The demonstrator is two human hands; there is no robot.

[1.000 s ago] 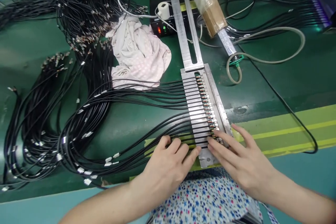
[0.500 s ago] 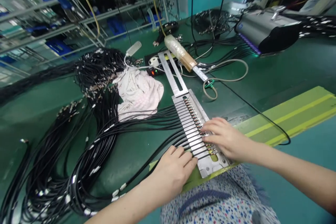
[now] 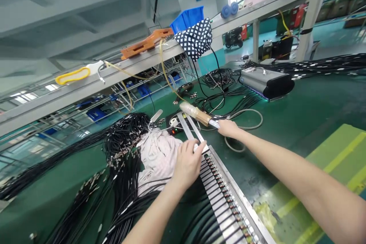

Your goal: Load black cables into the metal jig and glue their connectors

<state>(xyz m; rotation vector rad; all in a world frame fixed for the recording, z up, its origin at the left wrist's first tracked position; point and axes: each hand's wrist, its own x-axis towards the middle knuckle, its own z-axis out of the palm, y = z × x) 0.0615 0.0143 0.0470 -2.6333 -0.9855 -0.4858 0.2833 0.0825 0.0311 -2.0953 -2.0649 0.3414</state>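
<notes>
A metal comb fixture [image 3: 248,209] lies on the green bench with several black cables [image 3: 126,183] laid side by side in its slots, their metal ends in a row. My left hand [image 3: 187,164] is at the fixture's far end, fingers closed on the near tip of a slotted metal bar [image 3: 190,127]. My right hand [image 3: 228,129] reaches further out and is closed round the clear front end of a dispensing tool [image 3: 197,113] wrapped in plastic, which lies across the bar's far end.
A crumpled pale cloth [image 3: 156,156] lies left of the bar, with cable bundles beyond it. A black control box [image 3: 174,129], a grey hose loop [image 3: 253,122] and a grey machine [image 3: 265,82] sit further back. A shelf rail carries a polka-dot cloth [image 3: 196,38]. Yellow-green tape [image 3: 337,148] marks the bench at right.
The view has tilted up. Both hands left the near end of the fixture and moved away from me: the left to the slotted bar, the right onto the dispensing tool.
</notes>
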